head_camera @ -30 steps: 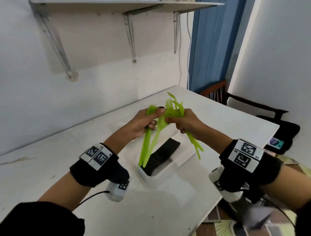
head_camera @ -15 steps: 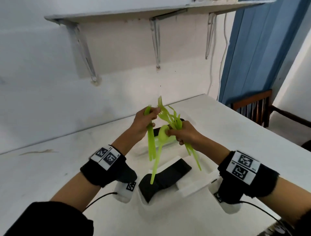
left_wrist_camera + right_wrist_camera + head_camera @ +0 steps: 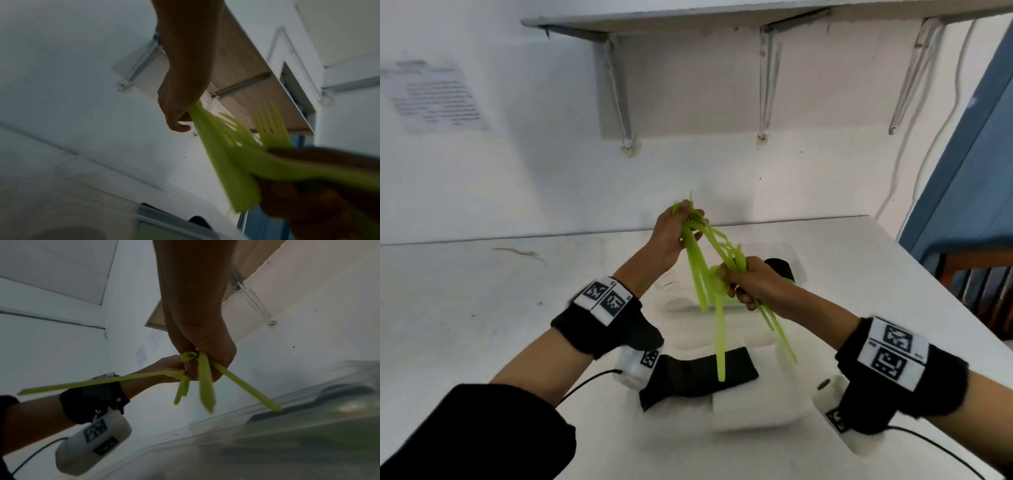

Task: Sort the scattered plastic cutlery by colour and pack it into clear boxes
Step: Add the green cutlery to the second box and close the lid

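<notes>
Above the white desk (image 3: 482, 325), both hands are raised and share a bundle of lime-green plastic cutlery (image 3: 709, 274). The left hand (image 3: 671, 236) sits higher and farther back, its fingers curled round the upper ends of the bundle, where fork tines poke out past the knuckles. The right hand (image 3: 753, 284) is lower and nearer, fist closed on several of the same green pieces; their handles fan out below it, slanting down toward the person (the right wrist view shows four or so strips splayed under the fist (image 3: 203, 363)). One long green handle hangs straight down over the near clear box (image 3: 756, 407), its tip in front of a black piece (image 3: 698, 377) lying in that box. A second clear box (image 3: 780, 253) stands farther back on the desk, behind the hands, with something black at its right side and a little green inside. Each wrist carries a black band with printed square markers. On the wall behind, a shelf (image 3: 688, 20) rests on metal brackets, and a printed sheet of paper (image 3: 434, 96) hangs at the left.
</notes>
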Tool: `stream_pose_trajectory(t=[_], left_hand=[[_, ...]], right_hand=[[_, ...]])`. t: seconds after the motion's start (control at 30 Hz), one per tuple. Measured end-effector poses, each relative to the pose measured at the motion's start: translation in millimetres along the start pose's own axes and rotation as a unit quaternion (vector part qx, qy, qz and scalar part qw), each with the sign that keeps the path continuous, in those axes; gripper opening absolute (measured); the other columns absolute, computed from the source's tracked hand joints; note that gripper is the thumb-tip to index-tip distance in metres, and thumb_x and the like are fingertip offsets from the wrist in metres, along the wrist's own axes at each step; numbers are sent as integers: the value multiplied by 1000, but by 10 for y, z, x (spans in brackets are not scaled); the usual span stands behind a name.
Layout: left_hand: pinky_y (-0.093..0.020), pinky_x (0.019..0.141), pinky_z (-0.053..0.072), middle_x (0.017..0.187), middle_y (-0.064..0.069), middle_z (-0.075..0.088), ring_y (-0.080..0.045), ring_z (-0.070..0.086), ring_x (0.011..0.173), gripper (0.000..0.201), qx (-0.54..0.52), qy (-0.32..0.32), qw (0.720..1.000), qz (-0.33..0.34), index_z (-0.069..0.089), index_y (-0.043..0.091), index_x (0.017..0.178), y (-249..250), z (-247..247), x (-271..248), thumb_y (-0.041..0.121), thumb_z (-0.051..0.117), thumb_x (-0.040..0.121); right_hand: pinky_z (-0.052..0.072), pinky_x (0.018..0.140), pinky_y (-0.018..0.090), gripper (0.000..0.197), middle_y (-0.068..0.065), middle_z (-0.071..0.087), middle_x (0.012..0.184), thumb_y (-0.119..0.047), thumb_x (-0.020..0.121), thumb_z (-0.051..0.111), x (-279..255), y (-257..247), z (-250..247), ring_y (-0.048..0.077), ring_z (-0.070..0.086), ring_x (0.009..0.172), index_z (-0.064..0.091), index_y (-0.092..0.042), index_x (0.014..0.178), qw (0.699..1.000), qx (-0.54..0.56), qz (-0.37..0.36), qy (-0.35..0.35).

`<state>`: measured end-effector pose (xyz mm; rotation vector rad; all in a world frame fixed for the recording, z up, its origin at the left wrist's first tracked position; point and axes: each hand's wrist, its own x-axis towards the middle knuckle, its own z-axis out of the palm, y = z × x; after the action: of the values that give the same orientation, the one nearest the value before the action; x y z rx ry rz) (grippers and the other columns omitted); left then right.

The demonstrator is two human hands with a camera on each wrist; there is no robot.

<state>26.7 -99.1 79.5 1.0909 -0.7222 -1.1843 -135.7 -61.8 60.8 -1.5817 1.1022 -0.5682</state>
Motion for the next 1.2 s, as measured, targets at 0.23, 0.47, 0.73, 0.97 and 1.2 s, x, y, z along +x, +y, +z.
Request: stream_pose_trajectory(t=[0.23,0.47,0.73,0.97,1.2], left_hand=[[-29,62,44,54,-6,50,-18,47,58,25,-236,77,969,-9,54,5,81,168,-173,-3,8,37,98],[-13,45,43,42,1,43,-10,46,35,27,-158,51,984,-70,52,8,78,163,-413,-60,27,44,95],[-11,37,37,55,6,41,-2,40,39,19,-23,-27,989,-141,51,16,81,-48,-225,-156,30,59,90],[-15,40,37,79,-1,56,-5,45,44,17,313,-178,922,-141,60,13,89,-60,-48,-52,1,49,94],[-8,48,36,81,1,64,4,50,53,21,582,-249,772,56,70,12,95,-316,164,152,20,76,77]], right_hand=[[26,34,14,9,-4,60,54,-10,88,51,16,61,-288,4,32,32,59,-11,91,995,-101,-21,0],[30,37,7,17,-6,66,54,-6,83,56,172,54,-695,-7,47,37,51,-22,87,986,-129,-52,94],[41,81,33,9,-2,72,79,-15,85,53,448,219,-852,19,55,97,51,-18,94,963,-180,-44,196],[42,81,33,11,6,61,102,-17,88,57,483,446,-944,26,55,99,57,-15,99,957,-248,5,149],[34,49,8,6,0,56,85,-14,89,59,436,454,-1021,8,46,64,53,-15,91,977,-159,-33,136]])
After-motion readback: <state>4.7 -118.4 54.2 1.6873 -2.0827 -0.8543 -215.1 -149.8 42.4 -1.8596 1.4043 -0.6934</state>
